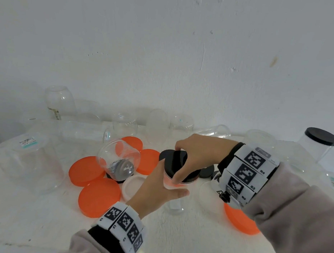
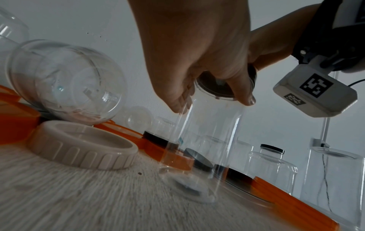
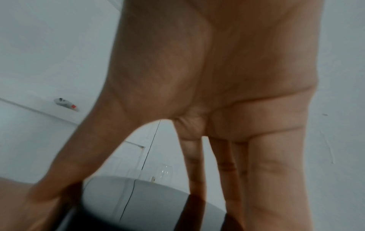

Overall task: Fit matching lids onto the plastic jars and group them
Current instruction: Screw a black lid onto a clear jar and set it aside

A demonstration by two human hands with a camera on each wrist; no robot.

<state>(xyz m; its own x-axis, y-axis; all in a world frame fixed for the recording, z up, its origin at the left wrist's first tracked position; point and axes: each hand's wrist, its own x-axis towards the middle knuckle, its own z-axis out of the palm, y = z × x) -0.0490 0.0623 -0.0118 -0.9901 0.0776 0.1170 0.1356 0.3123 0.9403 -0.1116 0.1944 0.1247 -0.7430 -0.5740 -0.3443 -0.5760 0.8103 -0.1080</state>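
A tall clear plastic jar [image 1: 175, 205] [image 2: 207, 140] stands upright on the white table, near the middle. My left hand [image 1: 167, 184] [image 2: 211, 101] grips its upper part, fingers on one side and thumb on the other. A black lid [image 1: 176, 161] [image 2: 217, 89] [image 3: 148, 203] sits on the jar's mouth. My right hand [image 1: 177, 163] [image 3: 122, 195] comes in from the right and grips this lid from above, thumb on the near edge and fingers on the far edge. Whether the lid is fully seated I cannot tell.
Several orange lids [image 1: 98, 197] and a beige lid [image 1: 133, 185] lie left of the jar, with a tipped clear jar [image 1: 119, 158] over them. More black lids [image 1: 206, 171] and an orange lid [image 1: 240, 220] lie right. Clear jars line the wall; one black-lidded jar [image 1: 318, 144] stands far right.
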